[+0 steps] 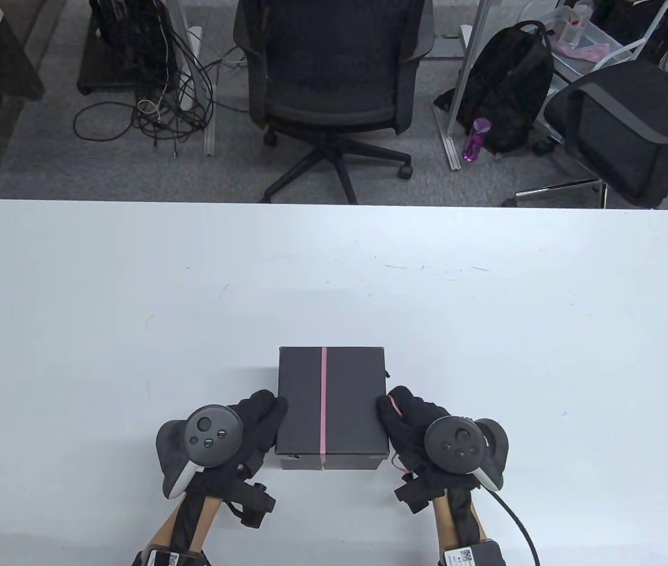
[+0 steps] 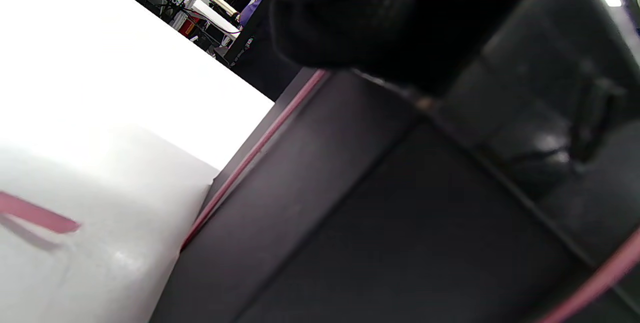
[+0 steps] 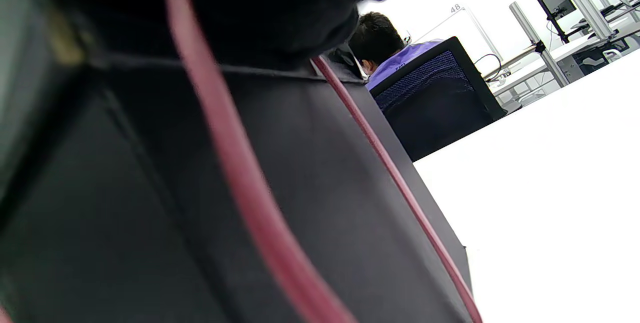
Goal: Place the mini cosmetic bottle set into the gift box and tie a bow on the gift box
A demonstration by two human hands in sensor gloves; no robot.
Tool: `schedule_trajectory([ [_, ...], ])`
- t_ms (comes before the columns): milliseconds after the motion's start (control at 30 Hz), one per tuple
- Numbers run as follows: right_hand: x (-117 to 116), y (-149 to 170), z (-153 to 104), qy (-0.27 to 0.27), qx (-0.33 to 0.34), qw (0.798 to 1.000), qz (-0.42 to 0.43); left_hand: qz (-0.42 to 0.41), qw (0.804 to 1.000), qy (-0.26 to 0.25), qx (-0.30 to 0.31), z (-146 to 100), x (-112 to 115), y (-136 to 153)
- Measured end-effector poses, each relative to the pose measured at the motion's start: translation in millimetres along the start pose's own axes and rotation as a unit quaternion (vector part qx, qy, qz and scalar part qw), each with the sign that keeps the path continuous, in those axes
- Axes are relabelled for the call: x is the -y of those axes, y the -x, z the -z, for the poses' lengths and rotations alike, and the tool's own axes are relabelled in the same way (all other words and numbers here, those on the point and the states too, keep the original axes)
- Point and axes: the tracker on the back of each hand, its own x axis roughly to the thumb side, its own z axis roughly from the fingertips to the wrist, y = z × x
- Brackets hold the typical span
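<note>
A closed black gift box [image 1: 351, 401] stands near the table's front edge, with a pink ribbon [image 1: 323, 401] running lengthwise over its lid and down the near face. My left hand [image 1: 266, 413] grips the box's left side, fingers curled against it. At the box's right side is my right hand [image 1: 395, 413], with a strand of ribbon looped over its fingers. In the left wrist view the ribbon [image 2: 250, 155] follows the box [image 2: 375, 213] and a loose end [image 2: 35, 215] lies on the table. The right wrist view shows two ribbon strands [image 3: 240, 173] across the box [image 3: 325, 188]. No bottles are visible.
The white table [image 1: 334, 283] stretches wide around the box. Beyond its far edge stand an office chair [image 1: 334, 76], a second chair [image 1: 622, 118], a black backpack [image 1: 510, 88] and a purple bottle [image 1: 475, 138]. A seated person [image 3: 395, 58] shows in the right wrist view.
</note>
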Motion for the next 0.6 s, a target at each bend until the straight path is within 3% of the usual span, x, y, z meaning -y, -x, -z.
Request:
schedule_trajectory([
  [100,-0.1,-0.1,0.0,-0.001,-0.002,1.0,-0.001,0.002,1.0,0.004,-0.002,0.5,-0.5,0.2],
  [233,4.2,-0.7,-0.9,-0.013,-0.032,0.999,-0.009,0.0,0.998,0.057,-0.029,3.5,-9.7,0.9],
  [333,10.4,3.0,-2.8,0.016,-0.054,0.998,0.016,-0.025,0.998,0.033,-0.047,2.4,-23.2,4.8],
  [433,19.3,16.1,-5.4,0.052,-0.072,0.988,0.129,-0.099,0.994,0.024,-0.045,0.5,-37.8,14.1],
  [600,18.5,30.7,-6.5,0.018,-0.073,0.925,0.372,-0.248,0.967,0.044,-0.021,0.6,-47.1,25.3],
])
